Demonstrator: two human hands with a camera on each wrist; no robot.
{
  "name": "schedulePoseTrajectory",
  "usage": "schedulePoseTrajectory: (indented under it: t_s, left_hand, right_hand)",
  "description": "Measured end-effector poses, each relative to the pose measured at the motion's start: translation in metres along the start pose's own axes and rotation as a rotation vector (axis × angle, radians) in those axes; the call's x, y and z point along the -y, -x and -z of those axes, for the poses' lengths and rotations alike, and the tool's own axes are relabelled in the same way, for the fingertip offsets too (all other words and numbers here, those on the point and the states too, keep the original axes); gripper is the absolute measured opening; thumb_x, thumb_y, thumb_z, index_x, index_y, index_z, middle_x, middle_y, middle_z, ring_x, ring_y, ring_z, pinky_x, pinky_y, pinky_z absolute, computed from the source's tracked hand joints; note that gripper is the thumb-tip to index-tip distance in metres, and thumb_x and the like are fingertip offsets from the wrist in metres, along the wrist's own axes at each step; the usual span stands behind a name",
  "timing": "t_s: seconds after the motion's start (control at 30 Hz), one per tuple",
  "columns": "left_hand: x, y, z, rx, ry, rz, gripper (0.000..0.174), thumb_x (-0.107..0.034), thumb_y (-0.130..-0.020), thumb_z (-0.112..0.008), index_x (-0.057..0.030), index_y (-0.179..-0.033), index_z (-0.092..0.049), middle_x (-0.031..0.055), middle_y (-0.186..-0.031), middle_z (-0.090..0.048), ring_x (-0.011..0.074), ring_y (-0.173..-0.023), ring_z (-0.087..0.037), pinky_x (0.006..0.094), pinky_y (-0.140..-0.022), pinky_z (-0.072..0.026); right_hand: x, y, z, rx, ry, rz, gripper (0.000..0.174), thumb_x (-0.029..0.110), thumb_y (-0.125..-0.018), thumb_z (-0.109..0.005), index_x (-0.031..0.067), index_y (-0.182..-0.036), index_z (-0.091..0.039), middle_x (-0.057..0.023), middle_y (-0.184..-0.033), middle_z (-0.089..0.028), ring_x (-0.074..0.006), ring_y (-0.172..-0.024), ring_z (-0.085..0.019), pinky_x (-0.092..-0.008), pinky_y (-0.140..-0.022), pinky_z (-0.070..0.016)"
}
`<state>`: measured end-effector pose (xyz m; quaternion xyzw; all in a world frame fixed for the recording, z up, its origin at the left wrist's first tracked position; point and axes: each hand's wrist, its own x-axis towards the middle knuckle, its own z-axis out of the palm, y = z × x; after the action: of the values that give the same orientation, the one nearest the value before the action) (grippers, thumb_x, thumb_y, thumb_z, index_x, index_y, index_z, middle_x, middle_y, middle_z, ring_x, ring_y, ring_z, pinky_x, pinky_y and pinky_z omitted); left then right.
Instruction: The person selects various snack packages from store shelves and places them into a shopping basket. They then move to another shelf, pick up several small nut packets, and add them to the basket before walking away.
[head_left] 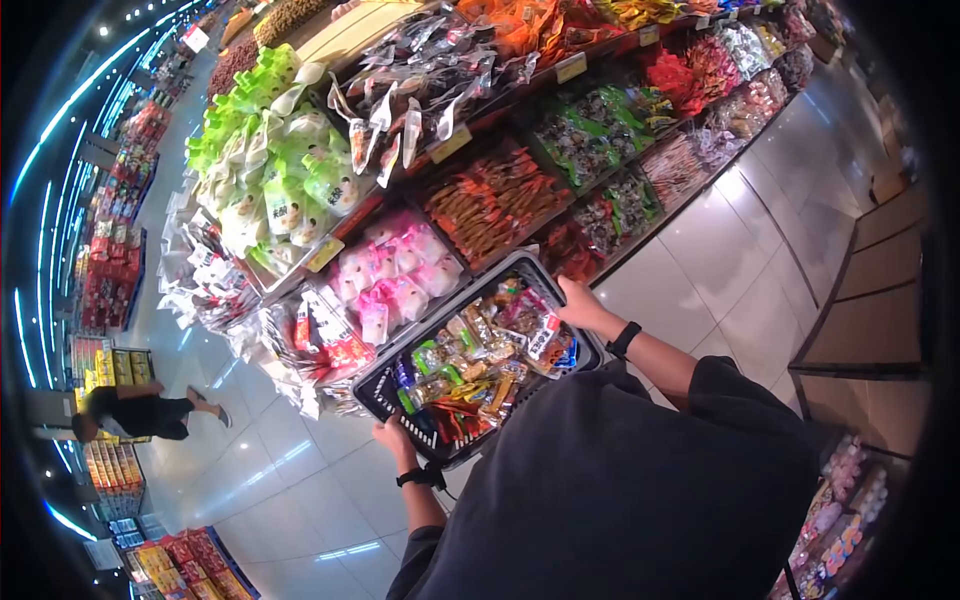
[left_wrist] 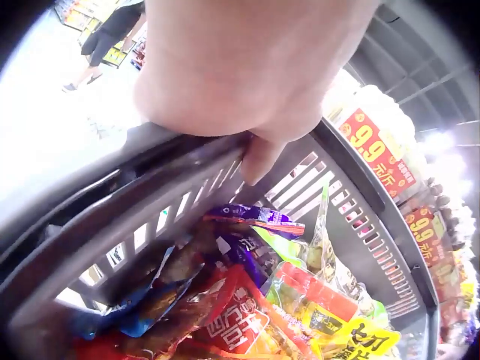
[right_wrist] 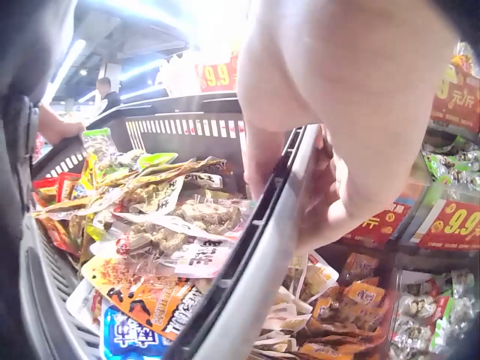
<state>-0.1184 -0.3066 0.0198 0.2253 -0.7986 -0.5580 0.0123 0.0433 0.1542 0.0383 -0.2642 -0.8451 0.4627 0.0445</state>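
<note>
A black plastic shopping basket (left_wrist: pixel 375 202) with slotted walls is held between both hands in front of the body. My left hand (head_left: pixel 396 442) grips the rim at one end, its thumb (left_wrist: pixel 259 161) hooked over the inside. At the opposite end my right hand (head_left: pixel 582 305) grips the rim, fingers wrapped around the outside in the right wrist view. Inside lie many packaged snacks: a red packet (left_wrist: pixel 236 315), a yellow packet (left_wrist: pixel 367 337), an orange packet (right_wrist: pixel 139 296), a blue packet (right_wrist: pixel 131 337) and clear bags (right_wrist: pixel 202 217) of brownish pieces.
Tiered snack bins run along the basket's far side, holding pink packs (head_left: pixel 390 275), green-and-white packs (head_left: pixel 285 190) and orange-brown packs (head_left: pixel 500 205). Red price signs (left_wrist: pixel 373 150) hang there. A person (head_left: pixel 140 410) walks in the left aisle. Brown boxes (head_left: pixel 870 310) stand at right.
</note>
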Motion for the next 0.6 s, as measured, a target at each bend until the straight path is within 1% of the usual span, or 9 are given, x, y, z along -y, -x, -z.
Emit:
schedulePoseTrajectory:
  t_s: [0.07,0.1,0.13,0.2,0.27,0.3,0.37,0.47,0.6]
  left_hand:
    - [-0.002,-0.001,0.006,0.068,-0.055,0.030,0.025,-0.006,-0.071,-0.076,0.0061,-0.084,-0.058,0.0133,-0.080,-0.063,0.0224,-0.069,-0.056,0.0387,-0.068,-0.0458]
    - [0.001,-0.003,0.006,0.059,-0.051,0.045,0.025,-0.006,-0.071,-0.076,0.0061,-0.084,-0.058,0.0133,-0.080,-0.063,0.0224,-0.069,-0.056,0.0387,-0.068,-0.0458]
    - [0.004,-0.007,0.008,0.069,-0.116,0.018,0.028,-0.009,-0.071,-0.076,0.0063,-0.085,-0.057,0.0143,-0.084,-0.062,0.0233,-0.074,-0.056,0.0393,-0.073,-0.0450]
    - [0.013,-0.013,0.010,0.068,-0.178,0.010,0.031,-0.011,-0.072,-0.077,0.0065,-0.085,-0.056,0.0153,-0.087,-0.061,0.0242,-0.078,-0.056,0.0398,-0.077,-0.0442]
    - [0.023,-0.017,0.010,0.069,-0.179,-0.011,0.034,-0.016,-0.072,-0.077,0.0076,-0.087,-0.057,0.0167,-0.091,-0.059,0.0255,-0.085,-0.055,0.0403,-0.083,-0.0426]
    - [0.025,-0.018,0.010,0.066,-0.172,0.017,0.036,-0.017,-0.072,-0.078,0.0076,-0.091,-0.060,0.0175,-0.093,-0.058,0.0253,-0.088,-0.055,0.0401,-0.085,-0.0421]
    - [0.003,0.000,0.007,0.034,-0.180,-0.012,0.035,-0.014,-0.072,-0.077,0.0075,-0.094,-0.059,0.0154,-0.090,-0.060,0.0244,-0.084,-0.056,0.0393,-0.081,-0.0438]
    - [0.004,0.004,0.006,0.040,-0.139,-0.037,0.031,-0.012,-0.073,-0.076,0.0075,-0.092,-0.061,0.0150,-0.090,-0.061,0.0245,-0.081,-0.057,0.0384,-0.079,-0.0447]
    - [-0.002,0.010,0.006,0.028,-0.198,-0.074,0.029,-0.012,-0.073,-0.075,0.0083,-0.091,-0.064,0.0173,-0.090,-0.065,0.0263,-0.080,-0.059,0.0383,-0.078,-0.0455]
  right_hand:
    - [0.002,-0.005,0.008,0.137,0.141,0.076,0.046,0.021,-0.077,-0.073,-0.0017,-0.109,-0.049,-0.0324,-0.097,-0.061,-0.0505,-0.096,-0.059,-0.0529,-0.078,-0.0487]
    - [0.002,-0.011,0.012,0.101,0.205,0.140,0.057,0.032,-0.078,-0.075,-0.0012,-0.114,-0.046,-0.0326,-0.103,-0.061,-0.0504,-0.099,-0.059,-0.0536,-0.083,-0.0490]
    - [0.046,-0.014,0.039,0.099,0.198,0.047,0.057,0.031,-0.080,-0.073,-0.0015,-0.118,-0.045,-0.0286,-0.109,-0.060,-0.0473,-0.102,-0.058,-0.0533,-0.086,-0.0480]
    - [0.087,-0.036,0.072,-0.255,0.260,0.423,0.043,0.020,-0.084,-0.068,0.0004,-0.117,-0.049,-0.0214,-0.116,-0.056,-0.0402,-0.109,-0.054,-0.0465,-0.094,-0.0455]
    - [0.150,-0.063,0.115,-0.439,0.186,0.639,0.034,0.007,-0.083,-0.067,-0.0001,-0.113,-0.053,-0.0181,-0.116,-0.056,-0.0364,-0.111,-0.053,-0.0430,-0.098,-0.0435]
    - [0.172,-0.078,0.132,-0.518,0.261,0.733,0.033,0.005,-0.082,-0.066,-0.0002,-0.112,-0.053,-0.0176,-0.116,-0.055,-0.0357,-0.113,-0.053,-0.0426,-0.100,-0.0430]
    - [0.208,-0.109,0.157,-0.613,0.375,0.895,0.036,0.005,-0.082,-0.066,0.0007,-0.116,-0.054,-0.0161,-0.119,-0.054,-0.0351,-0.117,-0.051,-0.0429,-0.102,-0.0427]
    - [0.227,-0.162,0.170,-0.584,0.632,1.029,0.048,0.008,-0.081,-0.069,0.0053,-0.127,-0.053,-0.0126,-0.129,-0.054,-0.0315,-0.125,-0.048,-0.0417,-0.107,-0.0385]
    - [0.236,-0.200,0.167,-0.464,0.717,1.133,0.050,0.005,-0.078,-0.069,0.0060,-0.126,-0.054,-0.0111,-0.127,-0.056,-0.0300,-0.122,-0.051,-0.0424,-0.105,-0.0403]
